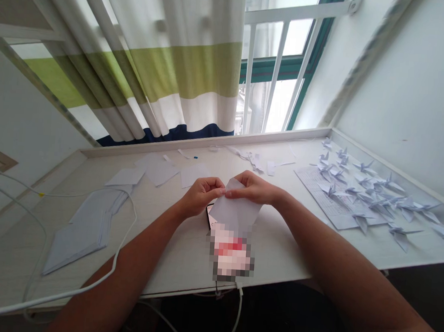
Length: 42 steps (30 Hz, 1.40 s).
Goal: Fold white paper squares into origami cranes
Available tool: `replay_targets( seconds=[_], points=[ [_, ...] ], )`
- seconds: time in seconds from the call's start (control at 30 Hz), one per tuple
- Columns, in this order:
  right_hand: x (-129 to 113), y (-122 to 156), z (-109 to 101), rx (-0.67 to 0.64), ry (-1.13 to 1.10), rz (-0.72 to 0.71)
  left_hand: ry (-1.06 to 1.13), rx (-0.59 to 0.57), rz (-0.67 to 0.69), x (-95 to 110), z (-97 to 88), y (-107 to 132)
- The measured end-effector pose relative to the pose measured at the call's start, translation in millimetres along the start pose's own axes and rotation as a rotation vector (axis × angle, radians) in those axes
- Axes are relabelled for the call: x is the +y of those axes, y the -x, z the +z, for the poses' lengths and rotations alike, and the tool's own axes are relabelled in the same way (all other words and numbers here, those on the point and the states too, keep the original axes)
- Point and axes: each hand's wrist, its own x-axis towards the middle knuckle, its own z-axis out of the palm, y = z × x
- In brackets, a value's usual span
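My left hand (201,197) and my right hand (251,187) meet above the middle of the desk, pinching the top of a white paper sheet (235,209) between them. The sheet hangs tilted over a smartphone (231,254), whose screen is pixelated and partly hidden by the paper. Beyond my left hand lie several loose paper squares (161,172), and a folded stack of white paper (82,232) sits nearer the left edge. Several pale folded paper cranes (371,187) are spread out to the right, well away from my right hand.
A white cable (124,250) runs across the desk's left side and another leads down from the phone. Paper scraps (254,160) lie near the back edge. A printed sheet (329,197) lies under some cranes. A striped curtain (183,68) and a barred window (277,64) stand behind the desk.
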Motion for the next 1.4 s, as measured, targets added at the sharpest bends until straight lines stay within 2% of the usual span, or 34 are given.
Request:
replay_targets(
  seconds=[0.33,1.13,1.4],
  points=[
    [4.3,-2.3,0.0,0.029,-0.090,-0.087,0.055,0.025,0.039,-7.2,0.6,-0.8],
    [3.5,-2.7,1.2,0.040,-0.147,-0.124,0.080,0.087,0.038,-7.5,3.3,-1.0],
    [-0.3,-2.3,1.8,0.049,-0.111,-0.047,0.072,0.094,0.031,-4.1,-0.3,-0.9]
  ],
)
